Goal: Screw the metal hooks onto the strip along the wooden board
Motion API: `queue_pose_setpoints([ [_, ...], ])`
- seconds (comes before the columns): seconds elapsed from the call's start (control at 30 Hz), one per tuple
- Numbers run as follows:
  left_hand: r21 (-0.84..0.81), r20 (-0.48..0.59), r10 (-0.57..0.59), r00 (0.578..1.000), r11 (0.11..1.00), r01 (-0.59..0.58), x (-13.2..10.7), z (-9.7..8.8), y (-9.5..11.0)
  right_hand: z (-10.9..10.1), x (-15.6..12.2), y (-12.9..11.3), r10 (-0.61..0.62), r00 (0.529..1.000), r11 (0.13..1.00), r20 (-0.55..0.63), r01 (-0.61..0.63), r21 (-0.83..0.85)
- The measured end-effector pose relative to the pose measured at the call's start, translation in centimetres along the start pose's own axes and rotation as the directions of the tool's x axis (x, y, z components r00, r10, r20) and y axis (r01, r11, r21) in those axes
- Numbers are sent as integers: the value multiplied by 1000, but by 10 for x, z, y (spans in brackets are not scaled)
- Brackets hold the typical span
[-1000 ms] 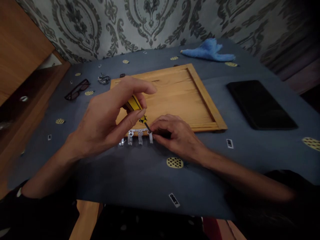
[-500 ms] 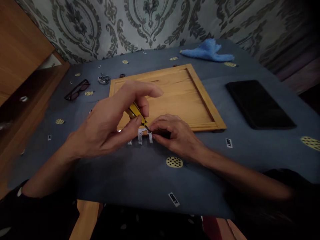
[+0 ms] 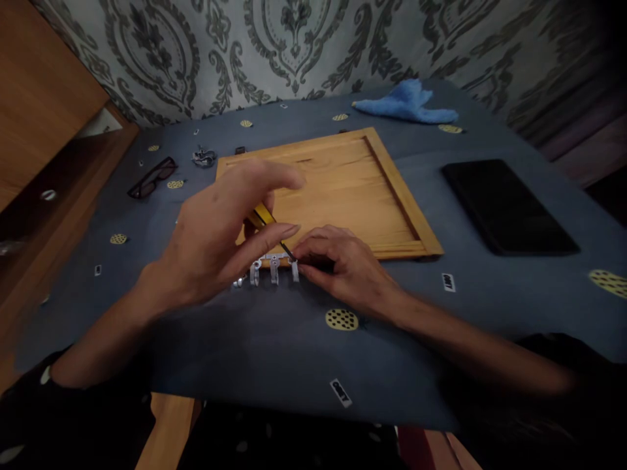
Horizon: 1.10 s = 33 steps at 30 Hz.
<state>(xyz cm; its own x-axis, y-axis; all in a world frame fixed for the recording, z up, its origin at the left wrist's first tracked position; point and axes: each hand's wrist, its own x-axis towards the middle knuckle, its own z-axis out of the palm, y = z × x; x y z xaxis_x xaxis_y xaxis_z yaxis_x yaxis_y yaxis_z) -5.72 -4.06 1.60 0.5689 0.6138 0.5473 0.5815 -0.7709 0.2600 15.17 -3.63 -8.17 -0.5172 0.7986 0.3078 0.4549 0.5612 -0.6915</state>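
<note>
My left hand (image 3: 215, 238) is closed around a small yellow-and-black screwdriver (image 3: 269, 225), its tip angled down to the right end of a silver hook rack (image 3: 267, 269). The rack lies along the near edge of a wooden framed panel (image 3: 343, 189), its hooks hanging toward me. My right hand (image 3: 343, 264) rests on the cloth just right of the rack, fingers pinched together at the rack's end by the screwdriver tip. What those fingers pinch is hidden.
A dark blue patterned cloth (image 3: 274, 352) covers the table. A black phone or tablet (image 3: 507, 205) lies at the right, a blue rag (image 3: 406, 104) at the back, eyeglasses (image 3: 151, 176) and small metal hardware (image 3: 203, 155) at the back left. A wooden cabinet (image 3: 34, 98) stands left.
My left hand's fingers have shifted round the screwdriver handle, turning it in place. The right hand has stayed pinched at the rack's end.
</note>
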Motion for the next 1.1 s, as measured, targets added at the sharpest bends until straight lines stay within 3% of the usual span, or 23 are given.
queue_pose_setpoints([
  [0.23,-263,-14,-98,995,961,91,0,0,0,1,1,1,-2,1000,1000,13,2,7],
  [0.5,-257,73,-98,992,960,114,-4,6,1,-1,1,0,1,1000,1000,18,-1,2],
  [0.7,-69,-14,-36,999,997,35,-2,6,0,0,0,0,7,1000,1000,0,-7,10],
  [0.93,-243,77,-69,995,966,86,-4,8,3,0,2,0,9,1000,1000,13,-9,10],
  [1.1,-305,-47,-118,992,947,99,-5,17,4,0,3,-1,0,1000,1000,5,0,9],
])
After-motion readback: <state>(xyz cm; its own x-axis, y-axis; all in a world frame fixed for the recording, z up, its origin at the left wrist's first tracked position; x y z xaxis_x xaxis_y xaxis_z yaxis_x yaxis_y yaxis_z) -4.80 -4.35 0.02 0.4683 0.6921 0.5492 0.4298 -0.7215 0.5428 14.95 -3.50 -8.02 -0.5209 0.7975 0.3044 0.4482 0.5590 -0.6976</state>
